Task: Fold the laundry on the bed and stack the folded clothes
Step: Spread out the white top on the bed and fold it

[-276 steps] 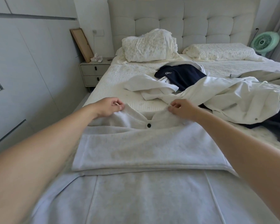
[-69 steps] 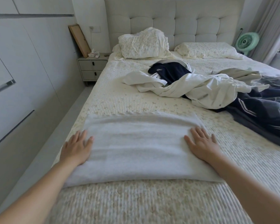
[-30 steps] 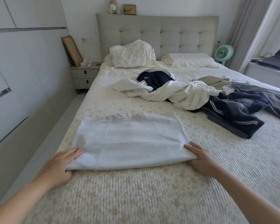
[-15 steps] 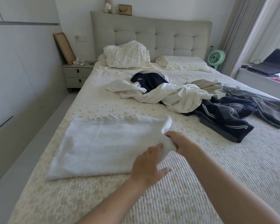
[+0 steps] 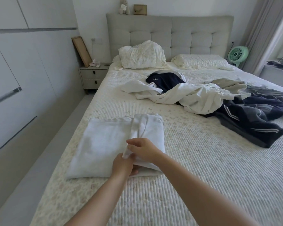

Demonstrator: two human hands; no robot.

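A light grey folded garment (image 5: 104, 144) lies on the bed (image 5: 194, 168) near its left side, and its right third is turned over to the left. My right hand (image 5: 144, 150) pinches the near edge of that turned flap. My left hand (image 5: 123, 165) grips the same edge just below it. An unfolded pile lies farther up the bed: a white jacket (image 5: 194, 97), a navy top (image 5: 163, 79) and dark navy striped trousers (image 5: 252, 121).
Two pillows (image 5: 140, 54) lean against the padded headboard (image 5: 170, 33). A nightstand (image 5: 93, 77) stands left of the bed beside white cupboard doors (image 5: 23, 70). A green fan (image 5: 238, 54) stands at the far right by the curtain.
My left hand crossed from the garment's left corner to its right side. Both hands lifted the right end and turned it leftward over the middle.
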